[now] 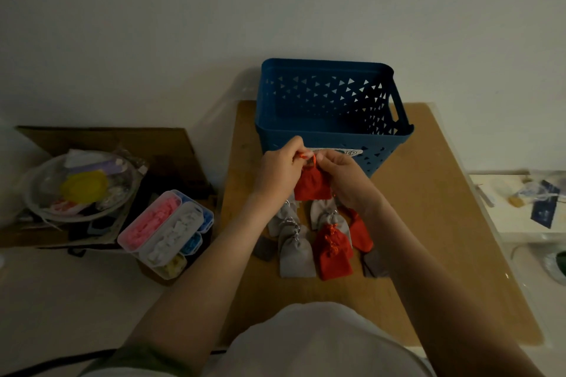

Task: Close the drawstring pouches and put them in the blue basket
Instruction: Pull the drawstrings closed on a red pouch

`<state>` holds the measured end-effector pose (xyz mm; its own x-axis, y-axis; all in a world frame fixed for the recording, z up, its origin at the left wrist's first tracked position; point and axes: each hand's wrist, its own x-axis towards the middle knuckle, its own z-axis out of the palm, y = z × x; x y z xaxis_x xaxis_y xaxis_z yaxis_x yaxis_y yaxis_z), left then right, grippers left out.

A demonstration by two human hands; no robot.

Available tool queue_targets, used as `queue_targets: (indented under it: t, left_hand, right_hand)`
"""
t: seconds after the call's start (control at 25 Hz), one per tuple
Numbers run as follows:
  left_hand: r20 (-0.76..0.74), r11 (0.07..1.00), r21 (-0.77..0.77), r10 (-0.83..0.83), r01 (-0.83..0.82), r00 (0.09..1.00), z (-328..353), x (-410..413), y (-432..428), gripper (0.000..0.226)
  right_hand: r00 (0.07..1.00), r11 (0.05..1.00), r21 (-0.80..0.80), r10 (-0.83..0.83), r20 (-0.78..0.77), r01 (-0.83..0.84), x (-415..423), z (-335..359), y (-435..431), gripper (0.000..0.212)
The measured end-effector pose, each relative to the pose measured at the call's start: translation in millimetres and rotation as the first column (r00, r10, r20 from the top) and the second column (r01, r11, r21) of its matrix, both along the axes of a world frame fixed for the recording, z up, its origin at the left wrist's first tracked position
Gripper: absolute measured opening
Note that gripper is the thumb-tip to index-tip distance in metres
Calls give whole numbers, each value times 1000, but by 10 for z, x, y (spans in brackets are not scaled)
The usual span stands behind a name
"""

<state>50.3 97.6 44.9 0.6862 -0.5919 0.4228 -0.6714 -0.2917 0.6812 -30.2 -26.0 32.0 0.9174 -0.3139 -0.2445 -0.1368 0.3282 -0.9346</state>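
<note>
A red drawstring pouch [313, 184] hangs in the air just in front of the blue basket [324, 131]. My left hand [280, 167] pinches its orange cord at the left of the pouch's neck. My right hand [344, 179] pinches the cord at the right of the neck. Below my hands, several grey pouches [295, 249] and red pouches [332, 251] lie in a loose pile on the brown table [428, 223]. The basket's visible inside holds nothing.
Left of the table stands a clear compartment box [167, 232] with pink, white, blue and yellow pieces. Further left is a glass bowl [79, 187] of odds and ends on a cardboard box. A white shelf [520, 202] with small items is at the right.
</note>
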Motion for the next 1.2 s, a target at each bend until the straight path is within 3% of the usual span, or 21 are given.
queue_targets:
  t: [0.08,0.16,0.24,0.4,0.52,0.72,0.88,1.04,1.2]
  left_hand:
    - [-200,995,-97,-13,-7,980,-25,-1,-12,15]
    - [-535,964,-244,-43,-106,844,-4,16,-16,19]
    - [-703,934,-280,-43,-220,710,-1,47,23,22]
    - [-724,961,-172,24,-214,689,-36,0,112,15]
    - [-773,985,-38,77,-167,630,-61,10,123,15]
    - [-674,997,61,3,51,739,-35,-20,56,15]
    - [-697,999,4,-30,46,717,-33,-9,6,12]
    - [-667,995,-22,-85,95,741,-36,-7,-7,12]
    - [-610,998,-46,7,-44,792,-78,69,-5,16]
  right_hand:
    - [998,992,-121,-38,-46,32,5,-8,-6,19]
    - [986,969,-206,-151,-72,133,-15,5,-60,20]
    - [965,947,-235,-246,-89,219,-64,-4,-157,25]
    - [965,931,-339,-199,-168,133,-109,-57,-225,24]
    - [970,942,-311,-184,-161,128,-108,-21,-159,18]
    - [999,938,-347,-18,-47,0,-68,25,-51,25]
    - [988,915,-378,153,-1,-142,-56,4,-18,17]
    - [991,901,-412,126,-49,-135,-63,68,-15,12]
    - [985,867,-473,108,-131,-158,-70,115,-44,11]
